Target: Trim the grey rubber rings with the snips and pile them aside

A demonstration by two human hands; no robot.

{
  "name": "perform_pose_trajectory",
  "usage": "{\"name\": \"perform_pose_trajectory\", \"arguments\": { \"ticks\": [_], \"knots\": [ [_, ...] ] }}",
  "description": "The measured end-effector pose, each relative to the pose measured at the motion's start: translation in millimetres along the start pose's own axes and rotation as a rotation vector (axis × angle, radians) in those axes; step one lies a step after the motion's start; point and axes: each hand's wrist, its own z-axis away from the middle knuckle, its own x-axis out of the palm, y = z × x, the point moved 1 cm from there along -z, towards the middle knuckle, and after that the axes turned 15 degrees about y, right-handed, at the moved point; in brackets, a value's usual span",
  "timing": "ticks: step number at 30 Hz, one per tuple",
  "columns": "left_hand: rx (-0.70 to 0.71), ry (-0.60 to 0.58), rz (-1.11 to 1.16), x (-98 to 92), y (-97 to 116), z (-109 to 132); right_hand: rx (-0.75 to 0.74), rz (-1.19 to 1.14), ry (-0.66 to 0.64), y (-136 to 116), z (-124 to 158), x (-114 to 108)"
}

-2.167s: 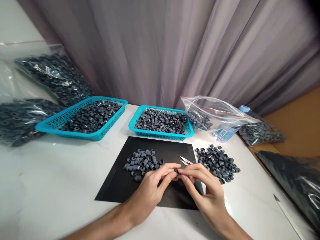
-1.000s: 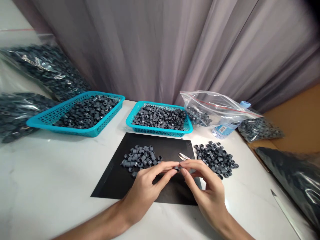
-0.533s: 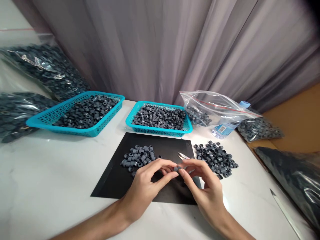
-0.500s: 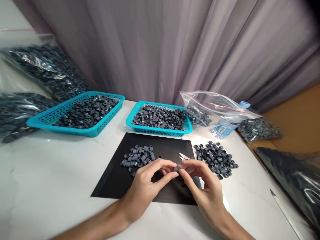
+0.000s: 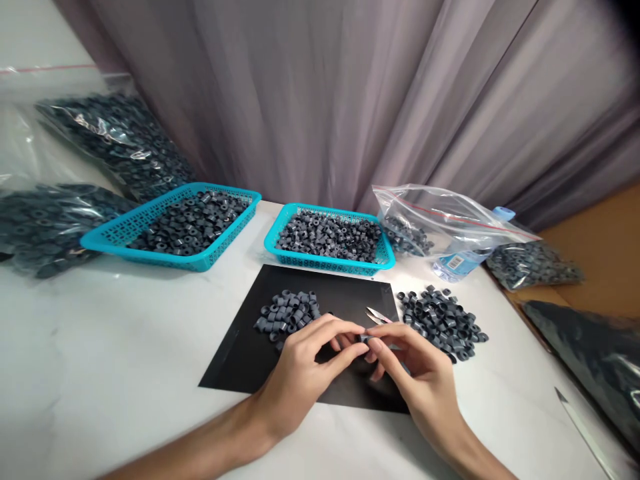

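Between the fingertips of both hands is a small grey ring-shaped part (image 5: 365, 339), mostly covered by the fingers. My left hand (image 5: 313, 357) pinches it from the left, and my right hand (image 5: 417, 367) pinches it from the right. Both are held above a black mat (image 5: 240, 350). Behind my left hand, a pile of grey ring-shaped parts (image 5: 287, 312) lies on the mat. The pointed metal tips of a pair of snips (image 5: 377, 315) show just beyond my right hand, their handles hidden. A second pile of grey parts (image 5: 443, 323) lies to the right.
Two blue baskets (image 5: 210, 260) (image 5: 330, 265) full of grey parts stand at the back. Bulging clear bags (image 5: 120, 140) are at left. An open zip bag (image 5: 450, 217), a water bottle (image 5: 457, 263) and a dark bag (image 5: 585, 353) are at right, near a white-handled blade (image 5: 580, 427).
The whole scene has shifted slightly to the right in view. Both hands keep pinching the small grey part, with the fingers slightly rearranged around it.
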Motion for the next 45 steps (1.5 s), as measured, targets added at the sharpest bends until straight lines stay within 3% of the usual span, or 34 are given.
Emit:
{"name": "perform_pose_trajectory", "arguments": {
  "ticks": [7, 14, 33, 39, 45],
  "knots": [
    [0.092, 0.01, -0.018, 0.6, 0, 2, -0.073, 0.053, 0.082, 1, 1, -4],
    [0.056, -0.007, -0.043, 1.1, 2, 3, -0.184, 0.133, -0.003, 4, 6, -5],
    [-0.011, -0.066, -0.082, -1.5, 5, 2, 0.19, -0.015, -0.072, 8, 4, 2],
    [0.099, -0.096, -0.236, 0.3, 4, 0, 0.312, -0.08, -0.103, 8, -1, 9],
    [0.171, -0.054, -0.352, -8.7, 3, -12, 0.302, -0.151, -0.053, 10, -12, 5]
  ]
}}
